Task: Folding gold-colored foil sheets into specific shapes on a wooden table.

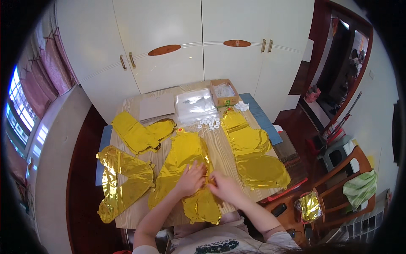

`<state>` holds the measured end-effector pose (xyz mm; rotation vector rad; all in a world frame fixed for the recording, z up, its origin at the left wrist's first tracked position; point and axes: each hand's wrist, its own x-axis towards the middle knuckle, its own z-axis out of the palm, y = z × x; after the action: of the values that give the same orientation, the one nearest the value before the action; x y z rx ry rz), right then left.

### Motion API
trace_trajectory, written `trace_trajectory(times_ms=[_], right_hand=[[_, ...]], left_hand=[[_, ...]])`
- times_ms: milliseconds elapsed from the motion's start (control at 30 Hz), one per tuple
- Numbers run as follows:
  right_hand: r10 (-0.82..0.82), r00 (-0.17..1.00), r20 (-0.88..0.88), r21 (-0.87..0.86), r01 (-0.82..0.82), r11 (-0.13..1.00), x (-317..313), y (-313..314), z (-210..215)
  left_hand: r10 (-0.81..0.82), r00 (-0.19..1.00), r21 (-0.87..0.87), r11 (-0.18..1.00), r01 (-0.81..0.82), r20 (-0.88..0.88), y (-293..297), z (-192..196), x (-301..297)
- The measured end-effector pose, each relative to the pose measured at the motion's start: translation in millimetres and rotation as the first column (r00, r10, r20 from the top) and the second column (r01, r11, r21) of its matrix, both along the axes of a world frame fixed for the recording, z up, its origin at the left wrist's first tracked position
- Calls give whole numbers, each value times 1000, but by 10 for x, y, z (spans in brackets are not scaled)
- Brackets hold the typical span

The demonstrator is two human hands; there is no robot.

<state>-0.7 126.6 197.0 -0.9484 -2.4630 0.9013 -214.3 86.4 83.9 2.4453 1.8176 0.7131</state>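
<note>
Presently, the person bends both hands over the deflated gold foil balloon (182, 150) that lies at the centre of the frame, on the wood-patterned surface (222, 156). The left hand (192, 180) rests palm down upon the foil, its fingers a little spread, so its grip is not closed on anything. The right hand (222, 186) is just beside it, at the right edge of the same foil, with fingers curled; whether its grip pinches this edge, one cannot tell.

As it seems, the step in hand is to press the foil flat and to arrange or fold its edge. The next move would probably call for the left hand to keep the sheet steady, while the right one guides the edge gently, because such thin foil may crease or slip.

Another gold foil balloon (253, 148) lies right of centre, and a gold foil piece (135, 133) left of centre. Small white rings (209, 123) lie near the balloon's upper end.
</note>
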Motion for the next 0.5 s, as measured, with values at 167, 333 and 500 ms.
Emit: trace_trajectory(times_ms=[167, 333, 500], right_hand=[[92, 996, -15, 34, -92, 995, -345, -198, -342], [162, 976, -146, -226, -192, 955, -273, -71, -407], [296, 951, -91, 224, -270, 937, 110, 429, -504]], left_hand=[[240, 809, -117, 971, -210, 537, 208, 281, -76], [307, 911, -157, 949, -272, 277, 323, 291, -149], [354, 857, -205, 933, -296, 374, 316, -50, -253]])
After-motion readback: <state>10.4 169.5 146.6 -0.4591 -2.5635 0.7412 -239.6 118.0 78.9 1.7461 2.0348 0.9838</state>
